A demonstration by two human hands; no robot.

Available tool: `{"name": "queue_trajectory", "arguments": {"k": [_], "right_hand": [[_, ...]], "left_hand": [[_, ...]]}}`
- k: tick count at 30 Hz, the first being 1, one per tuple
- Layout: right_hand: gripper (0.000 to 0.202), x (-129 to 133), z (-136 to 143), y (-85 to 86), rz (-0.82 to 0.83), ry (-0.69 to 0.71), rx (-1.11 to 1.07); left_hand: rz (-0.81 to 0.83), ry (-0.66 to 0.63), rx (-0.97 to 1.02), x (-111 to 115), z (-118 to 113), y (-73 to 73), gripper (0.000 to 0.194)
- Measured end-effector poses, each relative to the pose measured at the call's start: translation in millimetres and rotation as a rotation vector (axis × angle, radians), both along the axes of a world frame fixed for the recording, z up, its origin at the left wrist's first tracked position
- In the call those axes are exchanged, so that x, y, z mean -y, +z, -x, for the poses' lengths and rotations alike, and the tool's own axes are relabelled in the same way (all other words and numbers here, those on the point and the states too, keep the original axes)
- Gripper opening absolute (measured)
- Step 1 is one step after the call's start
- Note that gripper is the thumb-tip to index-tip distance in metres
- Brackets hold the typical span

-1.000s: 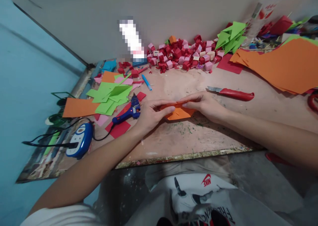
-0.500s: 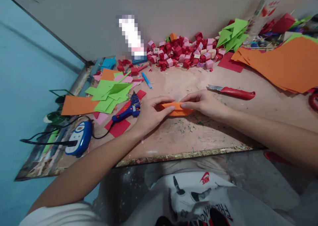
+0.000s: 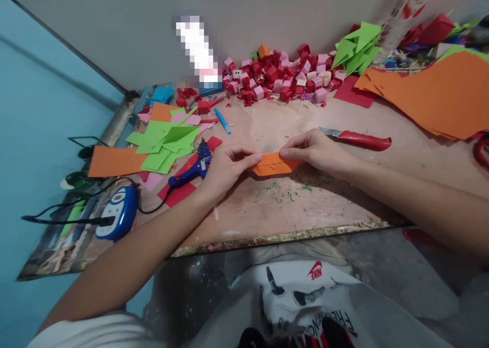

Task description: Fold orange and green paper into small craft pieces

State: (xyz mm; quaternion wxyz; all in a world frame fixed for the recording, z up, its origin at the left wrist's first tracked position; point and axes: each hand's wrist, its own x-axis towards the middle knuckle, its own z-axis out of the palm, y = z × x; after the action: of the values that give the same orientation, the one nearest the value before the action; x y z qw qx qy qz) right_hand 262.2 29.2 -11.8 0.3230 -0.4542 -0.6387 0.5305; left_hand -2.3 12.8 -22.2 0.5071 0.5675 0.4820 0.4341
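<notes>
A folded piece of orange paper [image 3: 274,164] is held just over the middle of the wooden table, with creases and flaps along its upper part. My left hand [image 3: 233,167] pinches its left end between thumb and fingers. At the upper right part of the same paper, my right hand [image 3: 307,149] is closed on it in a pinch. A blue glue gun [image 3: 193,170] lies just left of my left hand. The red-handled cutter [image 3: 362,139] rests beyond my right forearm.
Red and pink paper cubes [image 3: 275,78] are heaped along the wall. Green sheets [image 3: 164,141] lie left, near a blue corded device [image 3: 120,213]. Large orange sheets [image 3: 439,98] lie right. A blue pen [image 3: 222,121] sits beyond my hands. The table's edge [image 3: 282,236] faces me.
The orange paper has tilted and shows more of its face. My fingers have shifted toward its upper edge, my right hand slightly up. The camera view has shifted slightly.
</notes>
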Motion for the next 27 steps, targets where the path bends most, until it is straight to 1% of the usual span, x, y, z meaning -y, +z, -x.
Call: {"name": "queue_trajectory", "arguments": {"k": [3, 6, 8, 12, 17, 22, 24, 27], "right_hand": [[0.032, -1.1, -1.9, 1.7, -0.026, 0.018, 0.037], [0.026, 0.6, -1.2, 2.9, -0.041, 0.075, 0.087], [0.024, 2.8, 0.6, 3.1, -0.011, 0.104, 0.088], [0.029, 6.0, 3.0, 3.5, 0.074, 0.1, 0.082], [0.033, 2.8, 1.8, 4.3, 0.029, 0.143, 0.159], [0.041, 0.8, 4.9, 3.3, -0.049, 0.166, 0.096], [0.043, 1.0, 5.2, 3.1, -0.059, 0.157, 0.073], [0.043, 0.4, 2.2, 3.4, -0.042, 0.119, 0.084]], "left_hand": [[-0.023, -0.042, -0.039, -0.2, 1.1, 4.0, 0.033], [-0.122, -0.153, -0.178, 3.0, 1.0, 7.3, 0.025], [-0.171, -0.191, -0.249, 5.3, 0.5, 7.1, 0.027], [-0.205, -0.187, -0.286, 5.4, 0.4, 2.9, 0.032], [-0.219, -0.199, -0.31, 4.1, 0.0, -0.3, 0.028], [-0.205, -0.21, -0.272, 9.5, -4.6, 1.3, 0.026], [-0.181, -0.191, -0.236, 9.7, -5.2, 1.2, 0.028], [-0.131, -0.115, -0.165, 5.2, -3.5, -0.6, 0.036]]}}
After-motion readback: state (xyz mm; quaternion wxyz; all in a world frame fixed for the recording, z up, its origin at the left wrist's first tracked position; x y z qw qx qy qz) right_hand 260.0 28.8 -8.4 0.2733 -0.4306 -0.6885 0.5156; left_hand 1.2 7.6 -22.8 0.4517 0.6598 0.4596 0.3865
